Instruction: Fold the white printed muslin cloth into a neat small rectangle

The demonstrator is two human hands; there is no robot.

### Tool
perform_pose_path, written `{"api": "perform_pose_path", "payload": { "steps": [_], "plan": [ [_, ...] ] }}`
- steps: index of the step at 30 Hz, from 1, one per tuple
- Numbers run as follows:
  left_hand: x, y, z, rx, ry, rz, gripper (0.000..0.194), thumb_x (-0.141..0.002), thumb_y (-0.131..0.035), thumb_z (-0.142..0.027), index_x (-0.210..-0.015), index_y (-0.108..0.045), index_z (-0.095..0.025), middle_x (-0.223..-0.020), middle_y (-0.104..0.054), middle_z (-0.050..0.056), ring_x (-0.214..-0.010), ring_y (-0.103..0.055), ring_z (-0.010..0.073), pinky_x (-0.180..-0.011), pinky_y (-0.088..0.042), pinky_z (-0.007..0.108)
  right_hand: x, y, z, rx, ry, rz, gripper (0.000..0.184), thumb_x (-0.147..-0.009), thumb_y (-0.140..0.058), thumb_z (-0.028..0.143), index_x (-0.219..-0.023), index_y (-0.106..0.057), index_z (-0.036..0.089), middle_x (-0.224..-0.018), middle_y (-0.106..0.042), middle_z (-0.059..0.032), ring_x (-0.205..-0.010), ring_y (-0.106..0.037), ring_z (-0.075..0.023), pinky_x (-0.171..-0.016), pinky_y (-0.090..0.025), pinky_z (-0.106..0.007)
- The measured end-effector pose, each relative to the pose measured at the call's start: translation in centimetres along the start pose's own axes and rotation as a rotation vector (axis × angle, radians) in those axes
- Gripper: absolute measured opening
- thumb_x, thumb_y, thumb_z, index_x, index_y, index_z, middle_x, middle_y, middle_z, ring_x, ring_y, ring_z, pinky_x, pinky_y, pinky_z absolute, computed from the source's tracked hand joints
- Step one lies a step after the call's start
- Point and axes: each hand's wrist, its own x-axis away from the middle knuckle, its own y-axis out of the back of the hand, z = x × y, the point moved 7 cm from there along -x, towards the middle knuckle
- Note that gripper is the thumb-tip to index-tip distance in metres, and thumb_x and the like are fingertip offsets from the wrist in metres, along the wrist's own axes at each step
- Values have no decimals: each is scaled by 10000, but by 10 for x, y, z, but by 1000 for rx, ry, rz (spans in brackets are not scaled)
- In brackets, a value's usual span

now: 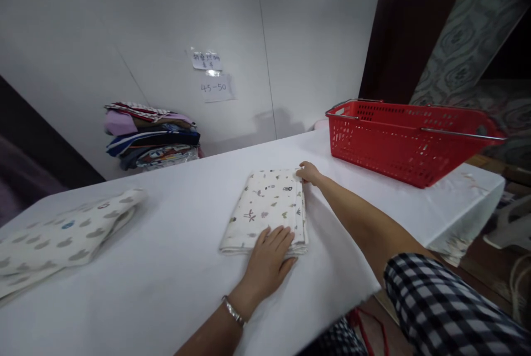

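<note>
A folded white cloth (265, 209) printed with small animals, trees and leaves lies on the white-covered table (174, 278). My left hand (269, 259), with a silver bracelet at the wrist, rests flat on its near edge, fingers stretched out and the thumb apart. At the far right corner my right hand (309, 172) grips the cloth's edge between thumb and fingers. Further left lies another white cloth (70, 240) with grey mouse-head shapes, loosely folded and partly out of view.
A red plastic basket (381, 146) with metal handles stands at the table's back right. Beyond the back edge is a stack of folded fabrics (153, 135) against the wall. Two paper notes (213, 88) are taped above. At far right, a pale stool (512, 226) is partly visible.
</note>
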Motion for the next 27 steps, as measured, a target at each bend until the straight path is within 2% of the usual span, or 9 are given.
{"api": "perform_pose_path", "payload": {
  "steps": [4,9,13,17,20,22,24,26,27],
  "plan": [
    [0,1,1,24,11,6,434,-890,-468,-322,-1313,-455,-227,-1331,-522,75,-1251,-443,236,-1060,-312,482,-1,-2,-13,37,38,-11,568,-678,-678,236,-1218,-521,155,-1056,-607,-113,-713,-593,-156,-515,-458,-216],
    [1,2,0,57,12,1,442,-882,-480,-324,-1315,-455,-241,-1331,-520,78,-1254,-439,233,-1065,-302,478,2,-3,-7,79,138,-49,521,-717,-685,332,-1193,-553,167,-954,-641,-65,-734,-592,-142,-612,-471,-225],
    [1,2,-2,65,21,19,438,-879,-486,-328,-1310,-453,-259,-1339,-513,64,-1259,-431,230,-1063,-304,477,7,0,-7,161,176,-90,493,-739,-670,364,-1175,-570,157,-947,-649,-65,-787,-599,-154,-690,-470,-245],
    [3,5,-2,74,21,26,452,-873,-498,-349,-1311,-442,-256,-1352,-502,55,-1269,-420,223,-1072,-300,468,14,6,-5,268,204,-106,522,-770,-633,429,-1183,-563,117,-1001,-650,-114,-881,-612,-204,-771,-465,-290],
    [4,15,0,59,7,-39,422,-893,-462,-362,-1296,-455,-236,-1361,-492,60,-1280,-406,212,-1081,-297,452,26,6,9,345,262,-117,525,-834,-551,439,-1231,-526,96,-1163,-592,-175,-1065,-559,-259,-907,-416,-350],
    [5,21,6,31,37,-91,403,-911,-422,-364,-1284,-468,-218,-1372,-478,72,-1303,-377,217,-1094,-274,460,42,-3,25,397,388,-124,501,-880,-486,418,-1286,-482,125,-1320,-490,-164,-1228,-439,-253,-1019,-324,-361],
    [6,22,13,2,102,-93,436,-909,-411,-417,-1286,-468,-205,-1377,-472,82,-1313,-361,240,-1097,-256,483,62,-21,40,508,569,-95,507,-900,-446,420,-1333,-431,157,-1430,-373,-136,-1337,-289,-241,-1086,-224,-387],
    [7,16,19,-10,151,-45,536,-878,-421,-523,-1307,-449,-202,-1388,-457,87,-1316,-353,261,-1093,-255,498,80,-44,40,676,670,-10,526,-902,-424,455,-1348,-410,176,-1468,-312,-132,-1374,-199,-264,-1095,-168,-473],
    [8,13,20,-12,163,-21,593,-858,-421,-572,-1320,-435,-200,-1398,-445,90,-1320,-346,267,-1093,-256,500,85,-54,34,757,668,45,531,-900,-413,478,-1343,-414,186,-1474,-299,-133,-1378,-183,-283,-1081,-161,-523]
  ]
}}
